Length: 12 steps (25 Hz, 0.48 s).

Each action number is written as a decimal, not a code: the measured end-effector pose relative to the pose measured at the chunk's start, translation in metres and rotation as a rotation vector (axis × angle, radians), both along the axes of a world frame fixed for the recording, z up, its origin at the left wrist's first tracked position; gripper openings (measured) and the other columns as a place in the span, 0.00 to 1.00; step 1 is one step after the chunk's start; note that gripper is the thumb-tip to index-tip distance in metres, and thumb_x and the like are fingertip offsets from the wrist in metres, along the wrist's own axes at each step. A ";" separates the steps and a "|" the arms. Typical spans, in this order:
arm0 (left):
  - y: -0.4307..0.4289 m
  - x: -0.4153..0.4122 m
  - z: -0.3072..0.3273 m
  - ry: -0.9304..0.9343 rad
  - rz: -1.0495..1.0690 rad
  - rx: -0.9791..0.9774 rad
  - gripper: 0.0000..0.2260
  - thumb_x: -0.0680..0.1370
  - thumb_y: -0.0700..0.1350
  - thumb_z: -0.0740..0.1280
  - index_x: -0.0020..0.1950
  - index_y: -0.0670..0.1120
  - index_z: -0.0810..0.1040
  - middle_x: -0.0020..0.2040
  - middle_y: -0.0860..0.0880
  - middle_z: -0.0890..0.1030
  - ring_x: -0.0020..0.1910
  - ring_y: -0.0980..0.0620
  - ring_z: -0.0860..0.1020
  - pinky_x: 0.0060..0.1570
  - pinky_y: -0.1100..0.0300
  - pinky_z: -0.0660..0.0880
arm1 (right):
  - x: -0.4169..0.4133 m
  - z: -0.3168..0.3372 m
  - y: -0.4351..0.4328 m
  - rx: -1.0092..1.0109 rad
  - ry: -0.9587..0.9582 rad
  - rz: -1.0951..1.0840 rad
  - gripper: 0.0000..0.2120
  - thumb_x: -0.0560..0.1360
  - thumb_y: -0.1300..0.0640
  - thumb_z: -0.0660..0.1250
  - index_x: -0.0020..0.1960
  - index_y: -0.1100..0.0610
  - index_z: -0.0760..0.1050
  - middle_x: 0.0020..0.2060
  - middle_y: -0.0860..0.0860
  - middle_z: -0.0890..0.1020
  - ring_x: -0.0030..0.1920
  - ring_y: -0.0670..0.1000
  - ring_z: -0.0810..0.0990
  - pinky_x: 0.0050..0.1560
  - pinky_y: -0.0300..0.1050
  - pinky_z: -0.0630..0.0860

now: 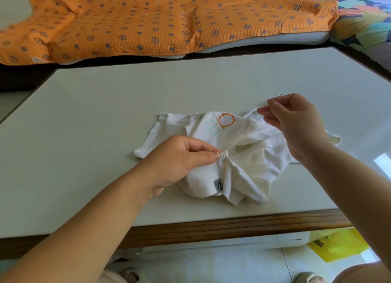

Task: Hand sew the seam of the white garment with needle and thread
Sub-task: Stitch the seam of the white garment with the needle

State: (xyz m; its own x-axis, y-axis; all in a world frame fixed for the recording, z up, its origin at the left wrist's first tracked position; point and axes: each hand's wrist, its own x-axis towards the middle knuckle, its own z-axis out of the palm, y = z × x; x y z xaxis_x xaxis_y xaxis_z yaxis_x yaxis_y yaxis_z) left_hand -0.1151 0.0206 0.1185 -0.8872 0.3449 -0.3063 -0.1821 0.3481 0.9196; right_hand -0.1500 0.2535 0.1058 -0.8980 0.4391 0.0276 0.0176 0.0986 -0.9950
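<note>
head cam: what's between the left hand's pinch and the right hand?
A pale thread rises from the pinch of the left hand toward the right hand, which holds the needle. The white garment lies beneath. Seen in the head view.

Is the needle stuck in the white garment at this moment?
No, the right hand holds the needle lifted off the white garment, and only the thread runs down to the fold pinched by the left hand.

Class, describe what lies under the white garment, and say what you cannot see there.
The garment lies on the pale table, which shows all round it. The left hand pinches a gathered fold. Whatever lies beneath the bunched cloth is covered and cannot be seen.
</note>
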 end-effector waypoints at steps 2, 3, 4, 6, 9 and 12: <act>0.000 0.000 0.000 -0.002 0.000 -0.002 0.03 0.74 0.46 0.73 0.44 0.52 0.87 0.46 0.56 0.86 0.53 0.60 0.81 0.66 0.57 0.71 | 0.000 -0.002 -0.001 0.068 -0.001 -0.016 0.03 0.79 0.57 0.65 0.47 0.54 0.75 0.37 0.47 0.85 0.48 0.48 0.84 0.56 0.46 0.80; -0.001 0.000 0.000 -0.001 -0.001 -0.003 0.03 0.74 0.46 0.73 0.44 0.52 0.87 0.46 0.56 0.86 0.53 0.60 0.81 0.66 0.57 0.71 | 0.001 -0.002 -0.002 0.106 -0.001 -0.027 0.03 0.79 0.56 0.65 0.47 0.53 0.75 0.37 0.45 0.85 0.48 0.48 0.84 0.57 0.47 0.79; -0.001 0.000 0.000 -0.001 0.000 -0.001 0.03 0.74 0.46 0.73 0.44 0.52 0.87 0.46 0.56 0.86 0.53 0.60 0.81 0.65 0.57 0.71 | 0.002 -0.002 -0.002 0.154 -0.002 -0.037 0.03 0.79 0.55 0.65 0.47 0.52 0.75 0.38 0.44 0.85 0.48 0.47 0.83 0.56 0.47 0.79; -0.002 0.000 0.000 -0.009 0.005 0.015 0.03 0.73 0.46 0.73 0.43 0.52 0.87 0.46 0.55 0.86 0.53 0.58 0.81 0.64 0.57 0.72 | 0.004 -0.001 -0.003 0.276 0.005 -0.042 0.04 0.80 0.53 0.63 0.49 0.53 0.75 0.39 0.42 0.84 0.48 0.44 0.81 0.52 0.39 0.76; -0.003 -0.001 0.003 -0.039 0.010 0.039 0.05 0.74 0.45 0.72 0.41 0.53 0.87 0.44 0.54 0.86 0.47 0.59 0.82 0.55 0.60 0.73 | 0.007 0.002 -0.004 0.368 0.038 -0.031 0.04 0.80 0.54 0.62 0.51 0.54 0.74 0.40 0.40 0.83 0.43 0.34 0.78 0.42 0.27 0.70; -0.003 -0.002 0.005 -0.060 0.029 0.051 0.05 0.74 0.45 0.72 0.40 0.52 0.87 0.44 0.53 0.86 0.44 0.59 0.83 0.49 0.63 0.73 | 0.017 0.011 -0.013 0.370 0.053 0.037 0.03 0.80 0.56 0.63 0.47 0.53 0.74 0.38 0.43 0.83 0.39 0.35 0.80 0.42 0.31 0.74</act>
State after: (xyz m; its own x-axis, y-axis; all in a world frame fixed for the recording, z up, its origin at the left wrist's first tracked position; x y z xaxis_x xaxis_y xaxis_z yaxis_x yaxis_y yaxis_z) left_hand -0.1168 0.0179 0.1235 -0.8775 0.3363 -0.3419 -0.2467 0.2950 0.9231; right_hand -0.1331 0.2403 0.1165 -0.9061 0.3582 0.2250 -0.0428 0.4515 -0.8913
